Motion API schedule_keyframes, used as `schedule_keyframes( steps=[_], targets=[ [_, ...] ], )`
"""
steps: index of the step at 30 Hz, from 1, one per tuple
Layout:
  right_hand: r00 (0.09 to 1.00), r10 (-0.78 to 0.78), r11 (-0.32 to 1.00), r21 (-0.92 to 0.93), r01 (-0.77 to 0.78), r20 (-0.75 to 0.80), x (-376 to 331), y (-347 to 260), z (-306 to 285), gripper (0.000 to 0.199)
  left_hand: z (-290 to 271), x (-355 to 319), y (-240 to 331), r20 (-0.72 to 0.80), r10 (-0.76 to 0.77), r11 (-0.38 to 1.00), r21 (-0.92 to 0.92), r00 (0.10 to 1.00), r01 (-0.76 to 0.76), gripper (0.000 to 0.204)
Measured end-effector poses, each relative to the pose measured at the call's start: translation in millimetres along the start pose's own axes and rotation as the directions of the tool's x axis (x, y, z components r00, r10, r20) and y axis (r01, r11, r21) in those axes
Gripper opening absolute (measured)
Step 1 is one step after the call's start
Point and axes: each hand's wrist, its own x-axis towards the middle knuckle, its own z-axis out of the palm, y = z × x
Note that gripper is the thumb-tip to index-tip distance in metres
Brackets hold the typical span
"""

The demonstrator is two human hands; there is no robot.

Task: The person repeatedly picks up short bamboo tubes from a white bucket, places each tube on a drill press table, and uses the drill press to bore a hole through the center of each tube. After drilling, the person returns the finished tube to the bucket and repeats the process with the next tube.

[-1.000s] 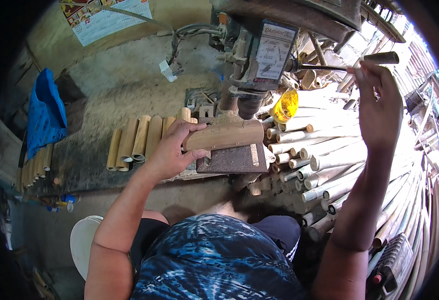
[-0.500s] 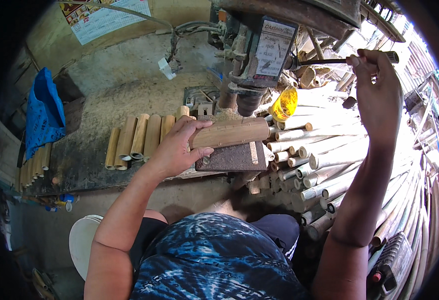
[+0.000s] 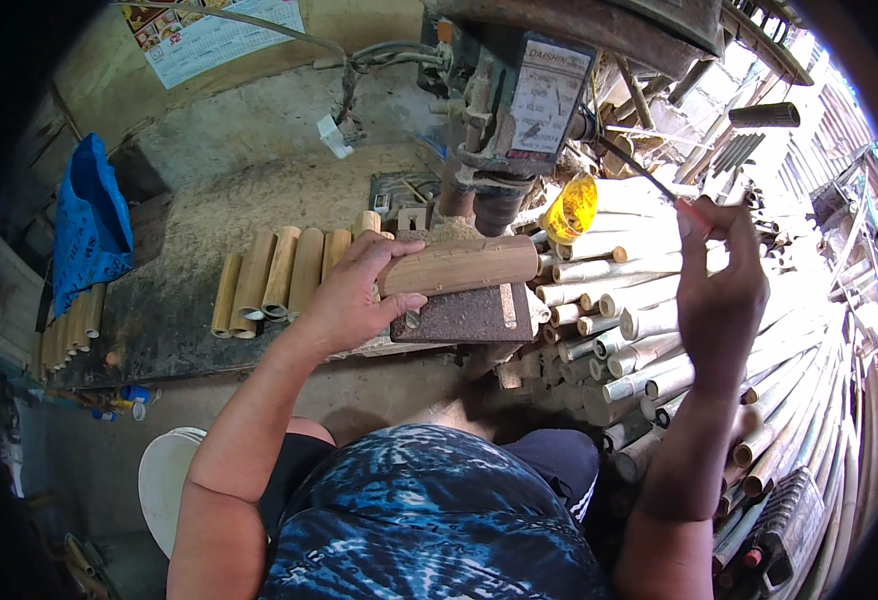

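Note:
A cut bamboo piece (image 3: 469,266) lies across the drill press table (image 3: 454,318), under the chuck of the drill press (image 3: 499,205). My left hand (image 3: 354,290) grips the piece's left end, thumb on the near side and fingers over the top. To the right, my right hand (image 3: 719,270) is closed around the end of a feed lever (image 3: 644,172) of the drill press. A second lever's black grip (image 3: 764,115) stands out above that hand. The drill bit's tip is hidden behind the bamboo piece.
Several short bamboo tubes (image 3: 281,275) stand in a row on the workbench (image 3: 189,345), left of the press. A blue bag (image 3: 94,225) is farther left. A yellow container (image 3: 570,210) sits behind a large stack of bamboo poles (image 3: 649,325) on the right.
My right hand has swung the lever down and toward me, and another lever's grip has come into view above it. The left hand and bamboo piece have stayed put.

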Motion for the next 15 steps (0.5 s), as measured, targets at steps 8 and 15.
schedule_keyframes(
  steps=[8,15],
  targets=[
    [0.875,0.388,0.912,0.017,-0.410,0.289,-19.9,-13.1,25.3,0.008,-0.2,-1.6,-0.6,0.021,-0.015,0.999,-0.034,1.000,0.016,0.060],
    [0.989,0.149,0.989,0.017,-0.149,-0.012,84.9,8.5,-0.4,0.024,4.9,3.0,-3.0,-0.034,0.048,0.998,0.045,0.998,-0.047,0.057]
  ],
)
